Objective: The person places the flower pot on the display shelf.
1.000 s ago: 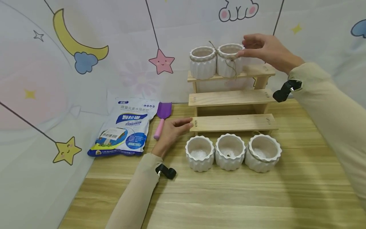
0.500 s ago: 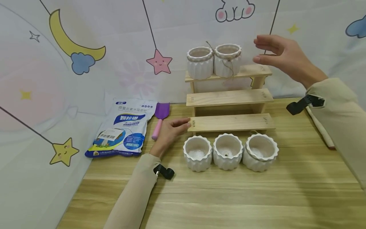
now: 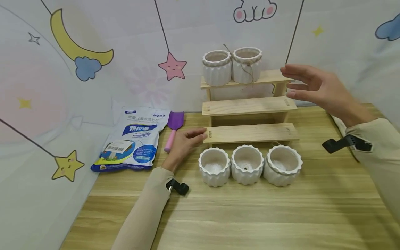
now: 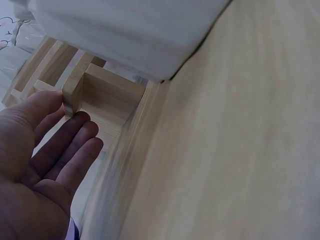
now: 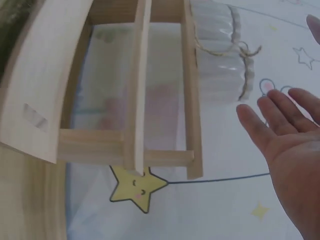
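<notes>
A three-step wooden plant stand (image 3: 250, 106) stands against the backdrop. My left hand (image 3: 184, 144) pinches the left end of its lowest board, thumb on one face and fingertips at the other in the left wrist view. My right hand (image 3: 325, 90) hangs in the air by the stand's right end, fingers spread and nothing in them. Two white fluted pots, a left one (image 3: 217, 71) and a twine-tied one (image 3: 247, 67), sit side by side on the top board. Three more such pots, left (image 3: 214, 177), middle (image 3: 247, 175) and right (image 3: 281, 175), line up on the table before the stand.
Left of the stand lie a fertilizer bag (image 3: 131, 139) and a small purple shovel with a pink handle (image 3: 170, 140). A light stick-like thing (image 3: 339, 125) is partly hidden behind the right forearm. A printed cloth backdrop (image 3: 134, 31) rises behind the wooden table (image 3: 234, 218).
My right hand has left the twine-tied pot on the top board, moving right and then down beside the stand. My left hand keeps its hold on the lowest board.
</notes>
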A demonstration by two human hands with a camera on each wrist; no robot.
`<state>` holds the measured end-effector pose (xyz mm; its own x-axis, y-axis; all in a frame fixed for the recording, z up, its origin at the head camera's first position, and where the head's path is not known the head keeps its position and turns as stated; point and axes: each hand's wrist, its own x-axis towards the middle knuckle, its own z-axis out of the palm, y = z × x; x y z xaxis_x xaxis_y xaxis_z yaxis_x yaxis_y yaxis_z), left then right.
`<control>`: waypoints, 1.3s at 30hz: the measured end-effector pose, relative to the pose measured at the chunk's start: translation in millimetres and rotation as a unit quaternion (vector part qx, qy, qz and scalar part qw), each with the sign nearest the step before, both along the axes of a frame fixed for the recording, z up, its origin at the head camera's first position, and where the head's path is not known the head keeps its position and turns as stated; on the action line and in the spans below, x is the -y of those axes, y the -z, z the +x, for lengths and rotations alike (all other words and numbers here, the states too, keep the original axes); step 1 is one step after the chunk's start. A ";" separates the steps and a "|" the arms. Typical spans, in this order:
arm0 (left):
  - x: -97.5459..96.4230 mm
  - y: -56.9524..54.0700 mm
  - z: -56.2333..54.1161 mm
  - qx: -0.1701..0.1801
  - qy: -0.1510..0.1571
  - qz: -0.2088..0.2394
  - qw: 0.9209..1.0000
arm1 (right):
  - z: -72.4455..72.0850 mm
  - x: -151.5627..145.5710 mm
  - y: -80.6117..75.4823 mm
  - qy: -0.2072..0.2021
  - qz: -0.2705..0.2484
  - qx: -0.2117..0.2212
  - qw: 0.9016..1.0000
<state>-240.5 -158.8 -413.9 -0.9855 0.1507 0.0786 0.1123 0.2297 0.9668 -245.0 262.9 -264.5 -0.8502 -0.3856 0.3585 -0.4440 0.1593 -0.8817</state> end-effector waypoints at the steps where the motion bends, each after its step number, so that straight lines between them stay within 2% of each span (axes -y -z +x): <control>1: 0.4 0.1 -0.1 -0.001 0.000 -0.002 1.000 | 3.2 -0.1 3.2 -0.004 0.002 0.001 1.000; 6: 0.9 0.7 -0.4 -0.004 0.005 -0.004 1.000 | 17.0 -2.8 21.0 -0.032 -0.002 0.004 0.999; 12: 0.1 1.5 -1.3 -0.012 0.003 -0.002 1.000 | 28.4 -10.4 41.2 -0.039 0.020 0.017 0.999; 16: -0.8 2.5 -1.4 -0.012 0.004 -0.006 1.000 | 35.4 -16.3 54.6 -0.044 0.046 0.030 0.997; 20: -0.9 2.2 -1.1 -0.014 0.003 -0.006 1.000 | 41.2 -20.5 64.8 -0.047 0.094 0.025 0.994; 25: -0.8 1.2 -1.5 -0.019 0.002 -0.006 1.000 | 47.8 -26.2 73.8 -0.094 0.120 0.020 0.988; 31: -0.4 2.1 -2.2 -0.020 0.000 -0.007 1.000 | 52.9 -32.7 85.9 -0.154 0.120 0.058 0.979; 34: -0.1 1.9 -2.3 -0.020 0.000 -0.007 1.000 | 53.5 -34.3 92.5 -0.192 0.113 0.046 0.974; 39: 0.1 1.1 -2.0 -0.020 0.001 -0.010 1.000 | 56.4 -36.2 100.2 -0.218 0.121 0.021 0.968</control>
<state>-242.5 -158.9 -414.9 -0.9814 0.1544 0.1143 0.1506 0.2487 0.9568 -188.6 299.1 -364.7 -0.5996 -0.7796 0.1808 -0.4796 0.1692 -0.8610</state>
